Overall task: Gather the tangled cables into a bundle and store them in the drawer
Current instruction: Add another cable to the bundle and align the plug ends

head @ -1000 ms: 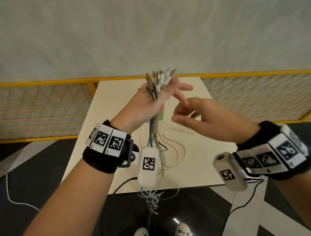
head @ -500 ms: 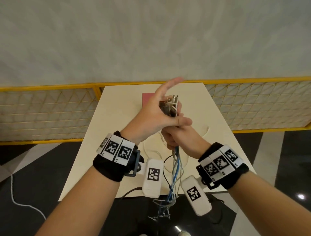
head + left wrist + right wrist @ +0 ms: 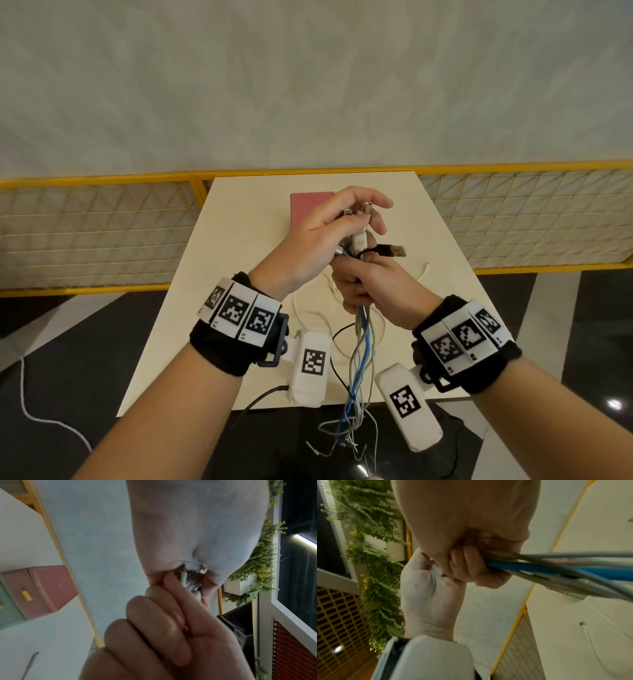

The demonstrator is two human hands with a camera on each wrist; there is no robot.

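A cable bundle [image 3: 360,346] of blue, grey, white and black leads hangs from both hands above the cream table [image 3: 239,260]. My left hand [image 3: 363,219] curls over its plug ends [image 3: 190,583] at the top. Just below, my right hand [image 3: 359,291] grips the bundle in a fist; its fingers [image 3: 467,563] wrap the blue and grey leads [image 3: 556,569]. One black USB plug [image 3: 394,250] sticks out to the right between the hands. The loose tails dangle past the table's near edge. A pink drawer box [image 3: 310,209] stands at the back of the table, stacked on a green one [image 3: 8,608].
One white cable [image 3: 424,272] still lies on the table right of the hands, its plug [image 3: 582,623] free. A yellow mesh fence [image 3: 102,233] runs behind the table, before a pale wall. A white cord [image 3: 30,407] trails on the dark floor at left.
The left hand alone held the bundle high with the right hand open beside it. The right hand then gripped the bundle below, and both hands came down; a black plug now juts right.
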